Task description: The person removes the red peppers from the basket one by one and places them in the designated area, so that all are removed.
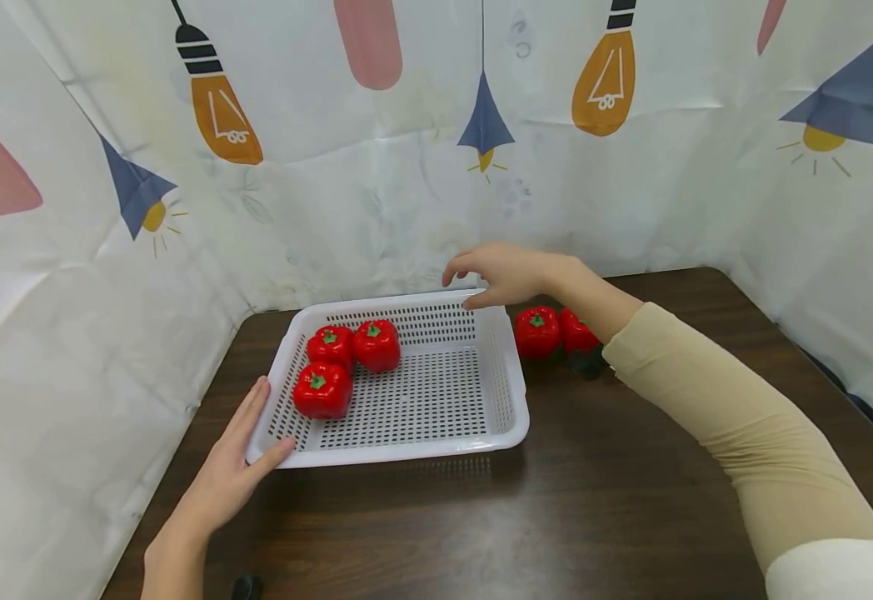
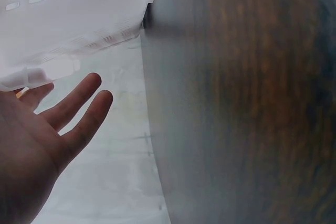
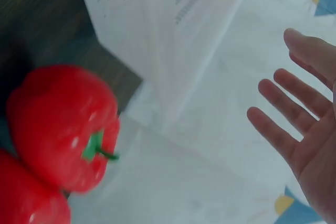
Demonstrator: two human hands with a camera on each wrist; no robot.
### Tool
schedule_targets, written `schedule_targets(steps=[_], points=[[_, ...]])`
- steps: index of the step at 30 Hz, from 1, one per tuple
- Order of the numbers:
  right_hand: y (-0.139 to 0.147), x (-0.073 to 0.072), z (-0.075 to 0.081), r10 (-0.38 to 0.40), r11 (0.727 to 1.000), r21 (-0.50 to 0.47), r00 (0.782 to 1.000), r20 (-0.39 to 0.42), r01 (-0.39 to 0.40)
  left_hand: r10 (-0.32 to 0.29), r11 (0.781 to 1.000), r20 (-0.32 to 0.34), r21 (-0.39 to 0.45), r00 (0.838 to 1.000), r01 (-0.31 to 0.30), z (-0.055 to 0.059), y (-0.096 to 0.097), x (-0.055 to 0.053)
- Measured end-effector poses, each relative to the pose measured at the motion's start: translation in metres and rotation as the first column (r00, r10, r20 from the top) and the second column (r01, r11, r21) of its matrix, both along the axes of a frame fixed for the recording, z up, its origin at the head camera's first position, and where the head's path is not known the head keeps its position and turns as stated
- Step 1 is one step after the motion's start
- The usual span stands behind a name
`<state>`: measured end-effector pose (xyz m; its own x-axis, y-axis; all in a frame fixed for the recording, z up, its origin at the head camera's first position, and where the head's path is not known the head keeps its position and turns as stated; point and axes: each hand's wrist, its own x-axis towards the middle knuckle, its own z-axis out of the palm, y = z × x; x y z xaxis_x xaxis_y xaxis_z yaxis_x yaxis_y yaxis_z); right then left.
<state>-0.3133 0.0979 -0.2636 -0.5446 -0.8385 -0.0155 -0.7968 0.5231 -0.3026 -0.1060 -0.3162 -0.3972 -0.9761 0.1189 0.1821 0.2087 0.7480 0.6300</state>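
A white perforated plastic basket (image 1: 436, 450) stands on the table with three red bell peppers inside, among them a front pepper (image 1: 322, 390), grouped at its left. My left hand (image 1: 230, 467) touches the basket's front left corner, thumb by the rim and fingers stretched along the side; in the left wrist view its fingers look straight. Above the basket's back right corner hovers my right hand (image 1: 515, 273), fingers loosely bent and holding nothing. Just right of the basket, a red bell pepper (image 1: 537, 332) sits beside another pepper (image 1: 576, 332), partly hidden by my right forearm.
The dark wooden table (image 1: 631, 500) extends in front and to the right. A printed white curtain (image 1: 376, 217) hangs behind and along the sides. A small black object (image 1: 246, 587) lies at the near edge, and a dark item (image 1: 588, 363) is under my right forearm.
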Motion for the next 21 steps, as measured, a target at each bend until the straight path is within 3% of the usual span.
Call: schedule_targets(steps=[15,21], points=[[-0.068,0.000,-0.021,0.076,0.995,-0.067,0.997,-0.031,-0.078,0.003,1.000,-0.002,0.002,1.000,-0.003,0.001,0.002,0.001],[-0.086,-0.006,-0.033,0.062,0.988,-0.145,0.998,0.005,-0.061,-0.003,1.000,-0.010,0.001,1.000,0.003,-0.001,0.000,0.001]])
